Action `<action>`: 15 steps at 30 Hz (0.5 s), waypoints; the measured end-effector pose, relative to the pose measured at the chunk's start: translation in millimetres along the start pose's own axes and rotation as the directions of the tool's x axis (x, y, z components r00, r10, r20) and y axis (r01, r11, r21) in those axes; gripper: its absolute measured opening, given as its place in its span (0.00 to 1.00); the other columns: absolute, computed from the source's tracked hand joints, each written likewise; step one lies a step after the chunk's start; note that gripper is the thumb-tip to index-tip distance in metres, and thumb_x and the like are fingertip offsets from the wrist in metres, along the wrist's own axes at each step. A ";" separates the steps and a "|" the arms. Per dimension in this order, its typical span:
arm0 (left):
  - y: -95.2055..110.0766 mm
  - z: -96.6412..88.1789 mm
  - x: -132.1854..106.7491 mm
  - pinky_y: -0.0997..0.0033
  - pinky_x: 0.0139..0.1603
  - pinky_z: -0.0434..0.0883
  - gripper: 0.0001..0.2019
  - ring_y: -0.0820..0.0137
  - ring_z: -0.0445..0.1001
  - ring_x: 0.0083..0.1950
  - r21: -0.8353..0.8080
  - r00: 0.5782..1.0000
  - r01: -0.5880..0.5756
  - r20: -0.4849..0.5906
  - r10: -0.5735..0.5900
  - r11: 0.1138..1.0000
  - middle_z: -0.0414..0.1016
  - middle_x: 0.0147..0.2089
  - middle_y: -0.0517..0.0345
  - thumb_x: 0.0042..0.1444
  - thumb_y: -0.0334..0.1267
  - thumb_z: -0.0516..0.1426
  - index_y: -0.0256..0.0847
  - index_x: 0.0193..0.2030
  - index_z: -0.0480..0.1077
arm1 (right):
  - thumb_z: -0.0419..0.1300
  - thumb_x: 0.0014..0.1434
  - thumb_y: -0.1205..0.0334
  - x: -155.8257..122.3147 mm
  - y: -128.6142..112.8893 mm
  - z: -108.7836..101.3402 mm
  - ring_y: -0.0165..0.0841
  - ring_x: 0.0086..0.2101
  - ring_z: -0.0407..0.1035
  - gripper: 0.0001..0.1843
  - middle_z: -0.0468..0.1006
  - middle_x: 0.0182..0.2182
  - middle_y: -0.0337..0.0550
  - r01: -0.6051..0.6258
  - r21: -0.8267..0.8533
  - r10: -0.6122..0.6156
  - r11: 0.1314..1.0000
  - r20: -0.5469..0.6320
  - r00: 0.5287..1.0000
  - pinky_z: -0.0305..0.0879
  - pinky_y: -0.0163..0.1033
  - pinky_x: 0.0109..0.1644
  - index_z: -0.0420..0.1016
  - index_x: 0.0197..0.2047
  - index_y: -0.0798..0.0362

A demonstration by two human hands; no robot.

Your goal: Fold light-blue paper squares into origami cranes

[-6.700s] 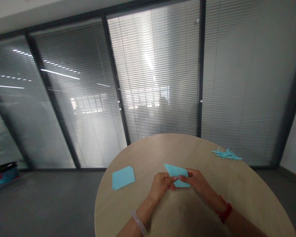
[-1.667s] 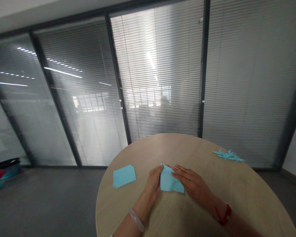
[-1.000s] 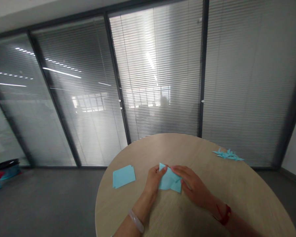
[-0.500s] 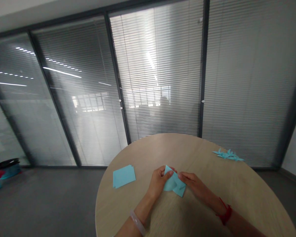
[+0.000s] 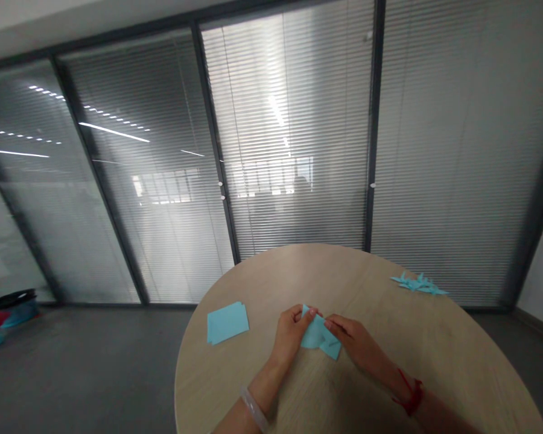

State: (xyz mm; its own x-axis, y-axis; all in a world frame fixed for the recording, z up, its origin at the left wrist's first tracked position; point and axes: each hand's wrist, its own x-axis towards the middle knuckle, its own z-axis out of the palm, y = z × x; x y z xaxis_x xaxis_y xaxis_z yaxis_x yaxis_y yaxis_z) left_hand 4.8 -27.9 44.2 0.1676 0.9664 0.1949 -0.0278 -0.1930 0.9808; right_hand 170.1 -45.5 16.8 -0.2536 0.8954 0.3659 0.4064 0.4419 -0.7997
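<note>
A light blue folded paper lies on the round wooden table, between my two hands. My left hand curls around the paper's left edge, with the fingertips pinching its top corner. My right hand presses its fingertips on the paper's right side. Both hands touch the same sheet. A clear bracelet sits on my left wrist and a red cord on my right wrist.
A small stack of light blue square sheets lies to the left on the table. Several folded blue paper figures rest near the far right rim. Glass walls with blinds stand behind; grey floor lies to the left.
The paper was a flat triangle held by both hands, then pressed flat under spread fingers. Now it is a smaller folded shape, pinched at its top between both hands.
</note>
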 end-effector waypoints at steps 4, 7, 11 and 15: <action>1.3 0.5 -1.0 0.75 0.24 0.62 0.21 0.71 0.68 0.23 -0.010 1.000 0.011 -0.004 -0.011 1.000 0.75 0.23 0.55 0.43 0.55 0.63 0.35 0.26 0.77 | 0.45 0.64 0.42 -0.4 -2.5 -0.8 0.32 0.28 0.64 0.26 0.72 0.26 0.40 -0.005 -0.019 0.005 1.000 0.014 1.000 0.60 0.35 0.34 0.71 0.31 0.54; 1.3 0.8 -1.0 0.75 0.25 0.63 0.21 0.71 0.68 0.23 -0.036 1.000 0.021 0.003 -0.021 0.999 0.75 0.23 0.55 0.42 0.55 0.64 0.35 0.26 0.77 | 0.45 0.64 0.42 -0.1 -2.6 -0.9 0.32 0.28 0.64 0.26 0.71 0.26 0.40 -0.006 -0.013 0.006 1.000 0.016 1.000 0.60 0.35 0.34 0.71 0.31 0.54; 1.9 1.3 -1.1 0.74 0.26 0.64 0.21 0.71 0.68 0.23 -0.043 1.000 0.024 0.004 -0.024 0.999 0.75 0.23 0.56 0.41 0.55 0.64 0.35 0.25 0.76 | 0.45 0.64 0.42 0.1 0.1 -0.5 0.32 0.28 0.63 0.26 0.71 0.26 0.39 -0.007 0.009 0.007 1.000 0.040 0.999 0.60 0.35 0.34 0.70 0.31 0.54; 3.7 1.4 -1.0 0.74 0.26 0.64 0.21 0.70 0.69 0.24 -0.044 1.000 0.028 -0.006 -0.028 0.999 0.75 0.23 0.56 0.41 0.57 0.64 0.36 0.24 0.76 | 0.45 0.64 0.43 0.2 3.5 0.5 0.31 0.27 0.62 0.25 0.69 0.25 0.38 -0.014 0.007 0.014 1.000 0.049 0.999 0.59 0.35 0.34 0.69 0.30 0.54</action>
State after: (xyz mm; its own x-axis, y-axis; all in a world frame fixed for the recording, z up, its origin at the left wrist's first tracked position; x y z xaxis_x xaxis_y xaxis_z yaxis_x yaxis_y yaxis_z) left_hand 5.9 -29.9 47.7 0.1622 0.9725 0.1672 -0.0662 -0.1583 0.9852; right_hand 171.0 -43.8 13.9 -0.2908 0.8976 0.3313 0.4035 0.4290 -0.8082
